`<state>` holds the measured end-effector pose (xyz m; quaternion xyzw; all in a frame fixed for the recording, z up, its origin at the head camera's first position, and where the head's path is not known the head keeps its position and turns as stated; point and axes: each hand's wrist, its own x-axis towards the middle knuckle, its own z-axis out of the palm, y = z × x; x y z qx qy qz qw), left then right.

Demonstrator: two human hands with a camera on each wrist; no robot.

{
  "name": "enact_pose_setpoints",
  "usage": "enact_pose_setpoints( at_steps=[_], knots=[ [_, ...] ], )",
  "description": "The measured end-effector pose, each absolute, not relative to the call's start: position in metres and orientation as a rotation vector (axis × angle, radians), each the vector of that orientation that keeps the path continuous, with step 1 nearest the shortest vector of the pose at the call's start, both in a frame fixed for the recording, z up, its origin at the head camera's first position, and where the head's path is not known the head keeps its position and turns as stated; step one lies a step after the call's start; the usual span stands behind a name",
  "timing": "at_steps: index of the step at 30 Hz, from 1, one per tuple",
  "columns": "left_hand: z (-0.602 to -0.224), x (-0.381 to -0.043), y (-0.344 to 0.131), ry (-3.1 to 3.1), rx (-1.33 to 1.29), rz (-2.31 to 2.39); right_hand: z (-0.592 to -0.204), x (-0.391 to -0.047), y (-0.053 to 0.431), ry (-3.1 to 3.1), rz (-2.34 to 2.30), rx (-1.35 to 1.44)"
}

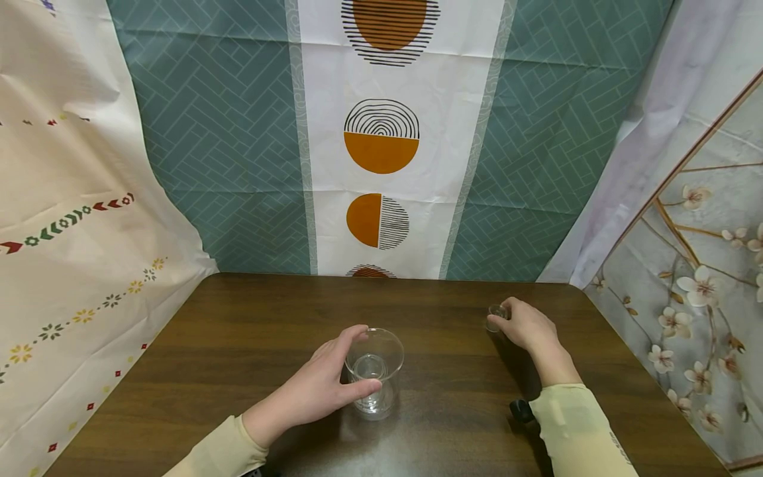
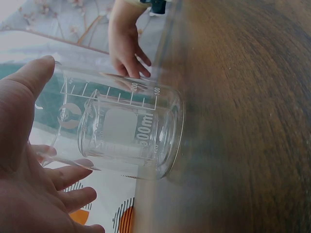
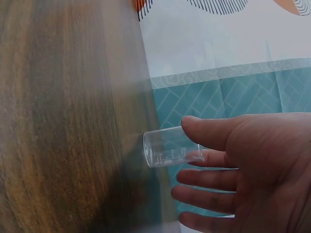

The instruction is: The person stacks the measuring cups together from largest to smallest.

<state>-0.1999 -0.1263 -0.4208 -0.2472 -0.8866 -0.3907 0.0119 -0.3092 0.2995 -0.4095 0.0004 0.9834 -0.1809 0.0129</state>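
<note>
A large clear glass beaker (image 1: pixel 390 391) stands upright on the table, with a smaller beaker (image 2: pixel 121 128) nested inside it. White graduations and print ending in "00ml" show on the glass. My left hand (image 1: pixel 324 381) curves round the large beaker's upper part, thumb at the near side and index finger at the rim. Far to the right, my right hand (image 1: pixel 530 326) pinches a tiny clear beaker (image 3: pixel 167 146) near its rim between thumb and index finger. Its base is right at the tabletop, and the other three fingers (image 3: pixel 204 199) extend beside it.
Both beakers are on a dark brown wooden table (image 1: pixel 268 311). Behind it hangs a green and white patterned curtain (image 1: pixel 226 132). A cream cloth (image 1: pixel 77 265) borders the left side, a floral cloth (image 1: pixel 703 331) the right. A dark wrist device (image 1: pixel 521 411) sits by the right sleeve.
</note>
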Motion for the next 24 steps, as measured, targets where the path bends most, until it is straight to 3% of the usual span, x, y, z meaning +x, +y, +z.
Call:
enact_pose_setpoints(
  at_steps=[24],
  knots=[
    [-0.422,-0.201,-0.127,-2.756,-0.786,-1.199,-0.400,-0.305,0.285,3.108,-0.574,-0.036]
  ],
)
